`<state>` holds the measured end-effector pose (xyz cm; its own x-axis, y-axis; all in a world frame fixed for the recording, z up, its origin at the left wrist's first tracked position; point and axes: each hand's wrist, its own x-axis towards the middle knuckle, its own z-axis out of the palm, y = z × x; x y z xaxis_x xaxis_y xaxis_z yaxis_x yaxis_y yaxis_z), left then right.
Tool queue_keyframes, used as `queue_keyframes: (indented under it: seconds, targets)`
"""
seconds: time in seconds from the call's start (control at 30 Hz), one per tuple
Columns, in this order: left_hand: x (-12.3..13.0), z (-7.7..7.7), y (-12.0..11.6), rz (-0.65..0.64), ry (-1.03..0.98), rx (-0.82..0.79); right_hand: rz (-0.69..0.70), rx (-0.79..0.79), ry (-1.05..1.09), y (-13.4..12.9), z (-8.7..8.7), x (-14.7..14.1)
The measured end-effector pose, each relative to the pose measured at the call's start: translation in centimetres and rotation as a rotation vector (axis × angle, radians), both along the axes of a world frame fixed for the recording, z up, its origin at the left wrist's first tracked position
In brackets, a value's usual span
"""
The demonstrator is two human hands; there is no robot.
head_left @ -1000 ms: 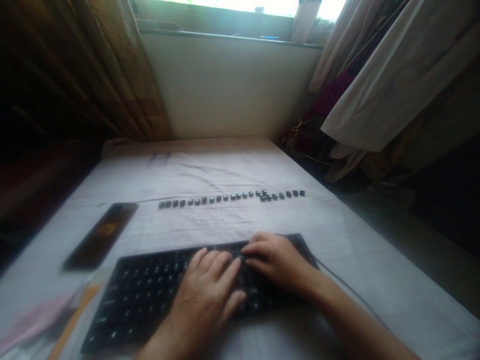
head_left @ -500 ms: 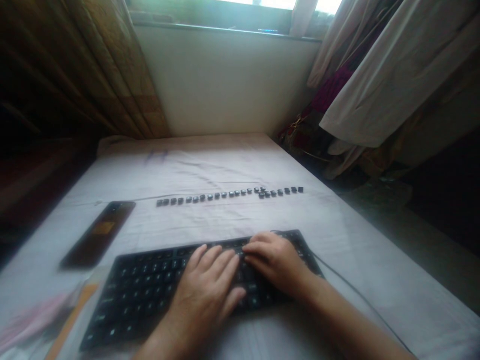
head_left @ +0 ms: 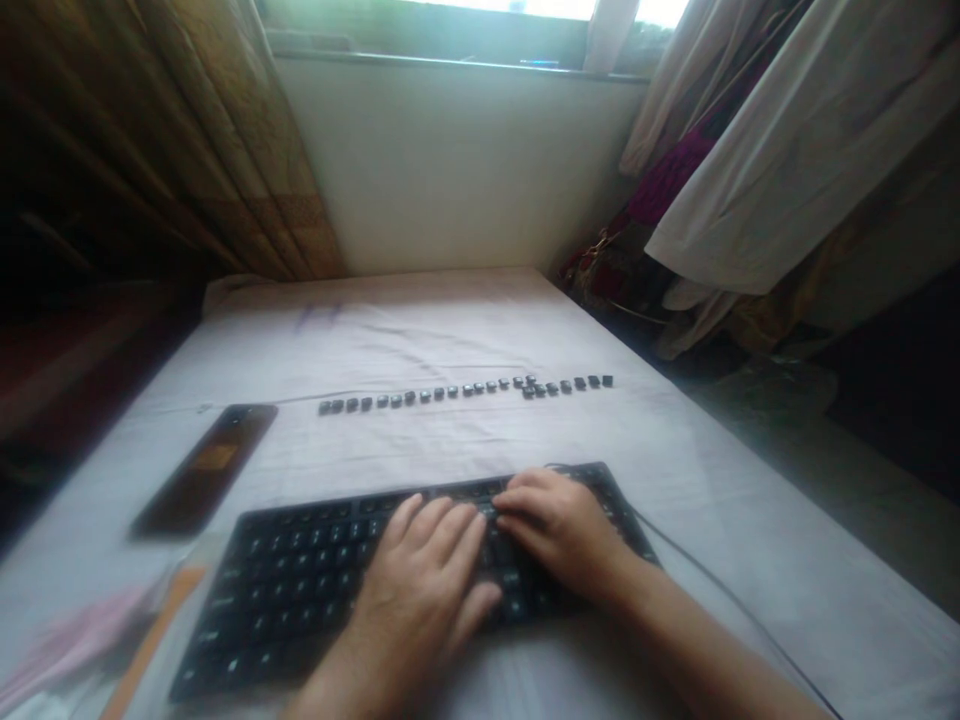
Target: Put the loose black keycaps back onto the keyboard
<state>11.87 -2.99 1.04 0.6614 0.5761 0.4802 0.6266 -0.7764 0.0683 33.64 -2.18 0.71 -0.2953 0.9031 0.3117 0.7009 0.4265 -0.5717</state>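
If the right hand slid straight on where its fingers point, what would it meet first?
Likely the left hand, close ahead over the keyboard, though depth is hard to judge.

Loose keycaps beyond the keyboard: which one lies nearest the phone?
The leftmost keycap, at the left end of the line, is nearest the phone; every other one lies farther right, away from it.

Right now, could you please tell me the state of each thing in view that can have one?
Left hand: palm down, spread
Right hand: curled
Keyboard: lying flat, partly hidden by both hands
Phone: lying flat; on or off unclear
Sheet: spread out, creased
Small dark pieces: lined up on the sheet
Cable: trailing rightward
Curtain: hanging, at left
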Motion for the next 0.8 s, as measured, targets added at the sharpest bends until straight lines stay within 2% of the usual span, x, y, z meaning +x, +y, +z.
queue_keyframes:
  seconds: [0.37,0.6,0.8]
  targets:
    - [0.26,0.44,0.02,-0.011,0.02,-0.011,-0.014,0.019,0.008,-0.2,-0.31,-0.09]
    - [0.45,0.15,-0.12,-0.002,0.011,-0.025,-0.036,0.05,-0.054,-0.33,-0.26,-0.25]
    - [0.34,0.1,-0.15,-0.003,-0.012,-0.001,-0.04,0.015,-0.071,-0.43,0.22,-0.36]
